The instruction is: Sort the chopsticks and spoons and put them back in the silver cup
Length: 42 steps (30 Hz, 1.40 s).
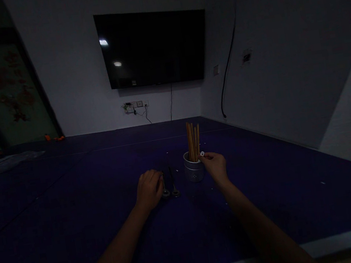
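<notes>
A grey metal chopstick cup (194,174) stands upright on the dark blue surface. Several wooden chopsticks (192,142) lean inside it. My right hand (215,167) pinches at the right side of the cup's rim. A small pale piece with a dark spot (202,154) shows at those fingertips; I cannot tell if it belongs to the cup. Left of the cup lie two dark metal spoons, a right one (176,192) and a left one (166,193), with their bowls toward me. My left hand (150,189) is curled, fingertips closed at the left spoon's handle.
The blue surface (113,246) reaches back to the wall and has a pale front edge (350,238). Small white scraps lie scattered on it. Clear plastic sheeting (2,164) and small orange objects (54,137) are at the far left. A television (154,46) hangs on the wall.
</notes>
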### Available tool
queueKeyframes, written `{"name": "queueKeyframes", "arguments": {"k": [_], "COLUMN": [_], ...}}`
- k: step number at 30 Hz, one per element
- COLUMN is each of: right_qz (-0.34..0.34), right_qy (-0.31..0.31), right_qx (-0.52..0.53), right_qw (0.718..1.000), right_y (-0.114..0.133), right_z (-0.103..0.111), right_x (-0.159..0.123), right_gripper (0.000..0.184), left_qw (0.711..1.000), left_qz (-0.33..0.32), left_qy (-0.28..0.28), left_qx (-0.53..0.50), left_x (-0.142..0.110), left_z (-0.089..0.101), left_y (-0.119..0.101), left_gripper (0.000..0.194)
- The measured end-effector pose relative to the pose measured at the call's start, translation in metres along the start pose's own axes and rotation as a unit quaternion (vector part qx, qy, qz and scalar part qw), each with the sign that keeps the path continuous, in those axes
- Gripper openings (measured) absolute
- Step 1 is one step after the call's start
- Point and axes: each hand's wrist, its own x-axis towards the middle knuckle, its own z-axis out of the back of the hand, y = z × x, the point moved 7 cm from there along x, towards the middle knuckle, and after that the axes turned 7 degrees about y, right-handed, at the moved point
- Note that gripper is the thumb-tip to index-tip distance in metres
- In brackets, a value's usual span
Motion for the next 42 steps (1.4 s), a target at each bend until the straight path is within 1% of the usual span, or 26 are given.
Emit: {"name": "queueKeyframes", "arguments": {"k": [6,15,19,27,32,37,42], "right_qz": [-0.032,-0.027,-0.026,-0.017,-0.019,-0.018,-0.016], "right_qy": [0.01,0.018,0.021,0.007,0.013,0.016,0.011], "right_qx": [0.069,0.079,0.091,0.05,0.054,0.066,0.053], "right_qw": [0.997,0.996,0.995,0.999,0.998,0.998,0.998], "right_y": [-0.01,-0.014,-0.012,-0.007,-0.009,-0.01,-0.008], "right_z": [-0.006,-0.009,-0.009,-0.004,-0.005,-0.007,-0.006], "right_x": [0.002,0.004,0.003,0.001,0.001,0.001,0.0], "right_gripper": [0.033,0.033,0.033,0.042,0.048,0.047,0.048], "left_qw": [1.0,1.0,1.0,1.0,0.999,0.999,0.999], "left_qz": [0.001,0.0,0.0,0.005,0.01,0.008,0.005], "left_qy": [0.012,0.019,0.016,0.028,0.042,0.038,0.048], "left_qx": [0.0,0.009,0.013,0.011,0.011,0.013,0.014], "left_x": [0.0,0.001,0.0,0.001,0.001,0.001,0.002], "left_z": [-0.002,-0.003,-0.004,-0.004,-0.007,-0.008,-0.007], "left_y": [0.0,0.0,0.0,0.0,0.001,0.001,0.0], "left_gripper": [0.029,0.029,0.028,0.029,0.03,0.03,0.029]}}
